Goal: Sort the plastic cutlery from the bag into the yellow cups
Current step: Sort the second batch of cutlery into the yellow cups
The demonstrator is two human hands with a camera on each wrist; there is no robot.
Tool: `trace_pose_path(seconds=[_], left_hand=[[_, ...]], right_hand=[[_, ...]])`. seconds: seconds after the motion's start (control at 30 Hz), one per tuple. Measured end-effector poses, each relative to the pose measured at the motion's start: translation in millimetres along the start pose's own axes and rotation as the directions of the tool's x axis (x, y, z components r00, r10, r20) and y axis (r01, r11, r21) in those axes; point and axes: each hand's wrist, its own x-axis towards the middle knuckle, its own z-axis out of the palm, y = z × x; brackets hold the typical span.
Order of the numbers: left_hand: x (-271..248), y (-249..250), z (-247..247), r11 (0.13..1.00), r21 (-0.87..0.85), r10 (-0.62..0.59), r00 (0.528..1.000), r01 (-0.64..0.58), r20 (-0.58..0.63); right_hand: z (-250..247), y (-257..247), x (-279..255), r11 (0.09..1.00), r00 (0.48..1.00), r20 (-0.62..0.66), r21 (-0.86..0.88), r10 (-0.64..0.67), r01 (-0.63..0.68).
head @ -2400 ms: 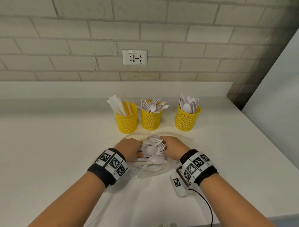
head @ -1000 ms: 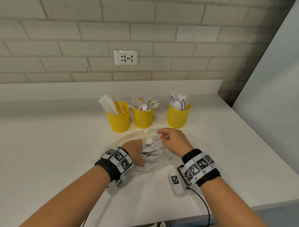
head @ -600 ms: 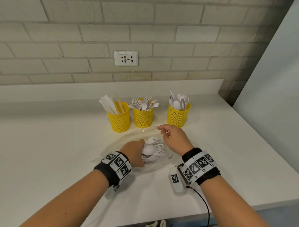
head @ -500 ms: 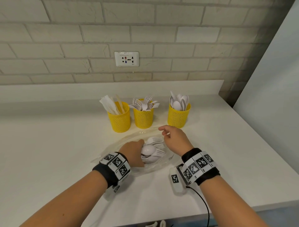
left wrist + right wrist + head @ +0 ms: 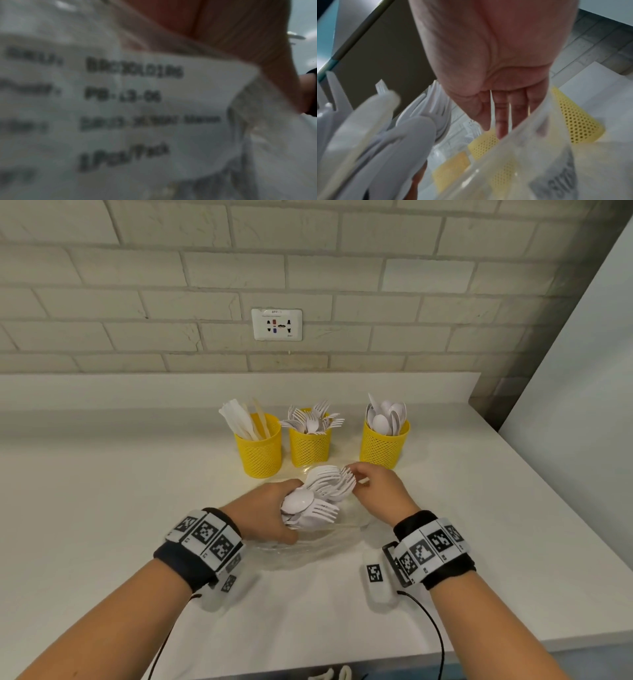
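Observation:
Three yellow mesh cups stand in a row: the left cup (image 5: 260, 450) has knives, the middle cup (image 5: 310, 446) forks, the right cup (image 5: 383, 446) spoons. In front of them lies the clear plastic bag (image 5: 325, 546). My left hand (image 5: 274, 508) grips a bundle of white forks and spoons (image 5: 318, 498), raised above the bag with the heads pointing right. My right hand (image 5: 363, 484) pinches the bag's upper edge beside the fork tines. In the right wrist view the bundle (image 5: 393, 142) fills the left, with the bag (image 5: 539, 155) in front. The bag's printed label (image 5: 137, 108) fills the left wrist view.
The white counter (image 5: 102, 525) runs to a brick wall with a socket plate (image 5: 276, 324). Its front edge (image 5: 513, 642) is close to my forearms. A white wall panel (image 5: 582, 371) rises at the right, past the counter's right edge. A black cable (image 5: 435, 631) trails from my right wrist.
My left hand has gathered the forks and spoons and lifted them up out of the bag. My right hand stayed at the bag's upper edge and shifted slightly.

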Motion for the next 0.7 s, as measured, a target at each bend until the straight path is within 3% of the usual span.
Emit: trace_pose_path(seconds=[0.07, 0.13, 0.2, 0.27, 0.33, 0.4, 0.47, 0.53, 0.63, 0.7], left_hand=[[-2, -1, -1, 0.992, -0.125, 0.007, 0.998, -0.016, -0.069], [-2, 1, -3, 0.967, -0.252, 0.0, 0.988, -0.04, -0.155], [2, 5, -8, 0.927, -0.369, -0.02, 0.97, -0.072, -0.241], [7, 8, -13, 0.877, -0.469, -0.047, 0.951, -0.107, -0.307], [11, 10, -17, 0.817, -0.563, -0.098, 0.933, -0.124, -0.347], [13, 11, -18, 0.755, -0.639, -0.161, 0.904, -0.146, -0.396], [15, 12, -19, 0.701, -0.69, -0.22, 0.865, -0.181, -0.451], [18, 13, -20, 0.632, -0.743, -0.271, 0.834, -0.223, -0.481], [21, 19, -25, 0.533, -0.794, -0.321, 0.799, -0.291, -0.508], [23, 25, -29, 0.495, -0.81, -0.34, 0.788, -0.314, -0.514]], right_hand=[[-3, -4, 0, 0.999, 0.999, -0.012, 0.011, -0.037, 0.037], [-4, -8, -3, 0.996, 0.994, 0.105, -0.081, -0.014, 0.023], [1, -10, -7, 0.963, 0.945, 0.311, -0.27, 0.102, -0.015], [7, -12, -11, 0.921, 0.88, 0.429, -0.388, 0.206, -0.027], [10, -16, -12, 0.911, 0.869, 0.443, -0.412, 0.221, -0.021], [8, -23, -14, 0.917, 0.906, 0.39, -0.398, 0.166, 0.003], [1, -33, -13, 0.96, 0.958, 0.284, -0.277, 0.048, 0.033], [-5, -45, -14, 0.995, 0.965, 0.252, -0.049, -0.074, 0.089], [-4, -64, -19, 0.955, 0.885, 0.407, 0.269, -0.226, 0.121], [3, -72, -20, 0.895, 0.847, 0.417, 0.424, -0.329, 0.139]])
